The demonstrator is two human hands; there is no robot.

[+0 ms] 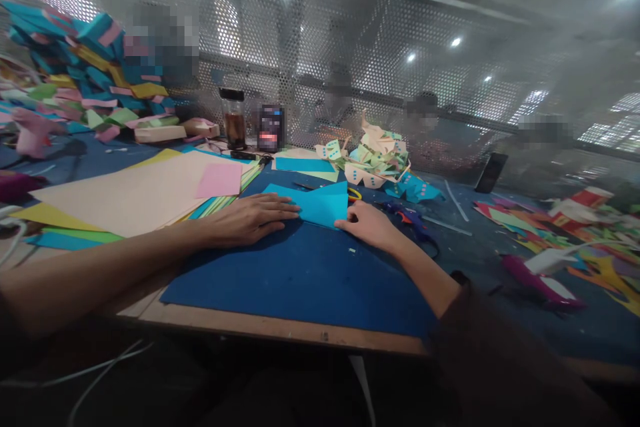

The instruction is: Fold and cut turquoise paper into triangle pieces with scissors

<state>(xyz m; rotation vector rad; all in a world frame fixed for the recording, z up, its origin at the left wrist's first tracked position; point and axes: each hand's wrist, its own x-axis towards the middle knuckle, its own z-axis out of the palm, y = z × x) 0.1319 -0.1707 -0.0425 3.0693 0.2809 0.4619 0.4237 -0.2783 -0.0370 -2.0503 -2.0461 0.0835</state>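
Observation:
A sheet of bright blue paper (323, 205) lies on the dark blue mat (300, 280), its right part raised in a fold. My left hand (250, 217) rests flat on the paper's left side, fingers stretched out. At the right corner my right hand (367, 223) pinches the paper's edge between thumb and curled fingers. Behind the paper, a pair of scissors with yellow handles (355, 194) is partly hidden. To the right of my right hand lies a dark blue glue gun (411, 219).
Stacked coloured sheets (120, 193) lie at left, with a pink sheet (219, 181) on top. A jar (233, 119) and a phone (271, 127) stand behind. Folded paper pieces (377, 157) are heaped beyond. A purple glue gun (543, 281) and paper scraps (605, 273) lie at right.

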